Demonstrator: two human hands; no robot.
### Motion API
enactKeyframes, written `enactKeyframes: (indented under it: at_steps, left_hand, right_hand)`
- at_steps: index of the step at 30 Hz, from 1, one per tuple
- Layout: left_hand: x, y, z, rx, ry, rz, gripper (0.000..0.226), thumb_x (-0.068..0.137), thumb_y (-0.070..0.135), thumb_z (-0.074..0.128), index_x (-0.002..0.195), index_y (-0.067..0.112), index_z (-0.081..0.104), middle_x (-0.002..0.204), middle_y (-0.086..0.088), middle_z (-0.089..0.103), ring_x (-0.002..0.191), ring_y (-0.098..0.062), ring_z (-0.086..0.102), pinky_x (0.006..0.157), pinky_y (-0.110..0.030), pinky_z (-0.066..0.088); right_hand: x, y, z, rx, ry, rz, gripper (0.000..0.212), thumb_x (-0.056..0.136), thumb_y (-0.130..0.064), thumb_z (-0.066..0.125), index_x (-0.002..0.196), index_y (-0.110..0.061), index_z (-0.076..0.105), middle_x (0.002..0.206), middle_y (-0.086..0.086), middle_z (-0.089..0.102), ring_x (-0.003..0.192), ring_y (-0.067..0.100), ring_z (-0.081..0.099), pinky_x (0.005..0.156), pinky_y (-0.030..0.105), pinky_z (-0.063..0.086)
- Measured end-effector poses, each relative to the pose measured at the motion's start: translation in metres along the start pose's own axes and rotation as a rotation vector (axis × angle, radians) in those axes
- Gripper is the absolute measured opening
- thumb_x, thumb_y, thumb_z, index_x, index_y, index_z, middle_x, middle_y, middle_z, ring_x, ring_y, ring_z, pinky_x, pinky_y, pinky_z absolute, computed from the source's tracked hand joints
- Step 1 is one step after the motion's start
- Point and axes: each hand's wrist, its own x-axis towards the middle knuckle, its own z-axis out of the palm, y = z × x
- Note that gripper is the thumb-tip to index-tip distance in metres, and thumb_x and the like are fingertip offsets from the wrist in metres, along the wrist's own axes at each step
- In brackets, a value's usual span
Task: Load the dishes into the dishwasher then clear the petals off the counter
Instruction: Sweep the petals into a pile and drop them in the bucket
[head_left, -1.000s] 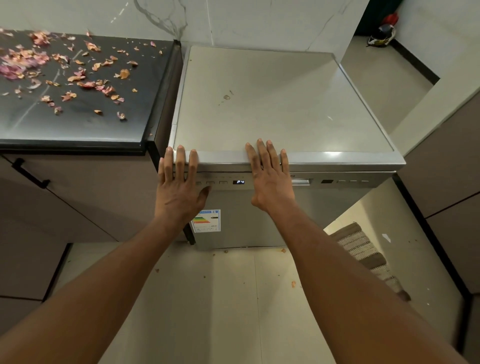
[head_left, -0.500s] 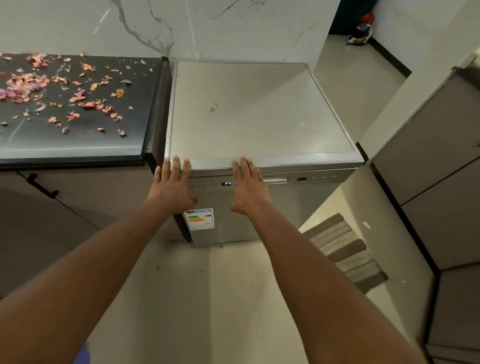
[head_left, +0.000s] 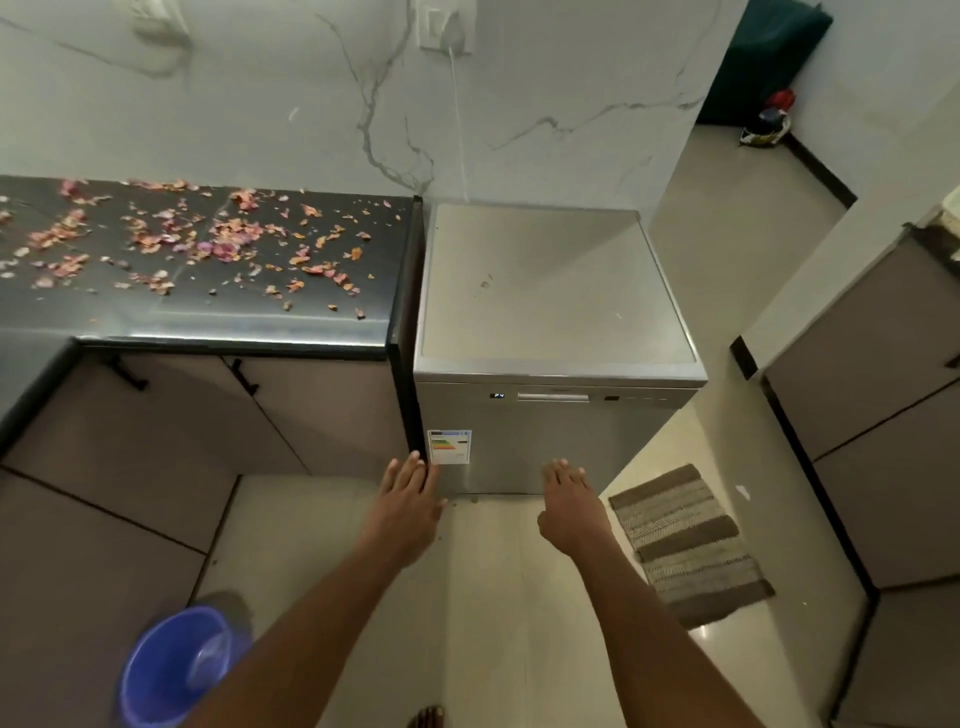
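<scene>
Blue bucket: a round blue plastic bucket stands on the pale tiled floor at the near left, partly behind the person's left forearm.
Toes: a bare foot's toes show at the very near edge.
Left hand: the left hand is stretched forward with its fingers straight and together, holding nothing; the fingertips lie in front of the dishwasher's lower left corner, and whether they touch it cannot be told.
Right hand: the right hand is likewise flat, fingers straight, thumb out to the left, holding nothing, in front of the lower part of the door.
Striped mat: a brown and cream woven floor mat lies on the floor to the right of the right hand.
Dishwasher: the silver freestanding dishwasher stands with its door closed, a small lit display on the control strip and an energy label at the door's left edge.
Counter: the black glossy stone counter sits just left of the dishwasher, above brown cabinet doors.
Petals: dried pink and orange flower petals are scattered over the counter, thickest toward the far left.
Wall: a white marble-veined wall rises behind.
</scene>
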Motion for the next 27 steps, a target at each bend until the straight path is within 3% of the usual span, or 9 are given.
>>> enactKeyframes:
  at_steps: [5, 11, 14, 18, 27]
  left_hand:
    - [-0.037, 0.004, -0.024, -0.144, 0.093, 0.0, 0.086, 0.093, 0.05, -0.004, 0.154, 0.003, 0.035, 0.158, -0.014, 0.038, 0.155, -0.027, 0.016, 0.124, -0.039, -0.002]
    - [-0.045, -0.016, -0.052, -0.077, 0.137, 0.005, 0.067, 0.104, 0.045, 0.01, 0.156, 0.006, 0.029, 0.163, -0.013, 0.029, 0.156, -0.026, 0.01, 0.122, -0.039, -0.007]
    - [-0.046, -0.029, -0.064, -0.061, 0.151, 0.005, 0.076, 0.098, 0.047, 0.001, 0.156, 0.006, 0.029, 0.162, -0.013, 0.031, 0.156, -0.025, 0.01, 0.123, -0.039, -0.005]
    - [-0.047, -0.047, -0.074, -0.087, 0.15, -0.009, 0.057, 0.109, 0.04, 0.022, 0.153, 0.006, 0.034, 0.16, -0.013, 0.033, 0.156, -0.025, 0.01, 0.126, -0.043, 0.002]
    - [-0.033, -0.091, -0.086, -0.078, 0.142, 0.0, 0.052, 0.108, 0.041, 0.025, 0.146, 0.008, 0.042, 0.158, -0.014, 0.035, 0.155, -0.027, 0.01, 0.127, -0.047, 0.008]
  right_hand:
    - [-0.046, -0.043, 0.001, 0.114, -0.043, 0.034, 0.077, 0.099, -0.012, 0.052, 0.164, -0.008, 0.01, 0.172, 0.014, 0.008, 0.159, 0.032, 0.004, 0.128, 0.041, 0.009]
    - [-0.05, -0.099, -0.004, 0.133, 0.01, -0.011, 0.081, 0.098, -0.023, 0.055, 0.163, -0.006, 0.009, 0.172, 0.013, 0.009, 0.16, 0.026, 0.003, 0.129, 0.041, 0.001]
    - [-0.043, -0.123, -0.02, 0.119, 0.018, -0.028, 0.083, 0.099, -0.024, 0.055, 0.164, -0.007, 0.005, 0.172, 0.012, 0.007, 0.16, 0.025, 0.001, 0.13, 0.042, 0.0]
    - [-0.03, -0.148, -0.044, 0.13, 0.05, -0.04, 0.083, 0.099, -0.022, 0.054, 0.164, -0.007, 0.004, 0.172, 0.012, 0.005, 0.16, 0.025, 0.0, 0.13, 0.043, 0.0]
    - [0.004, -0.183, -0.058, 0.082, 0.121, -0.066, 0.082, 0.1, -0.023, 0.055, 0.163, -0.006, 0.007, 0.172, 0.014, 0.008, 0.16, 0.026, 0.001, 0.127, 0.041, -0.003]
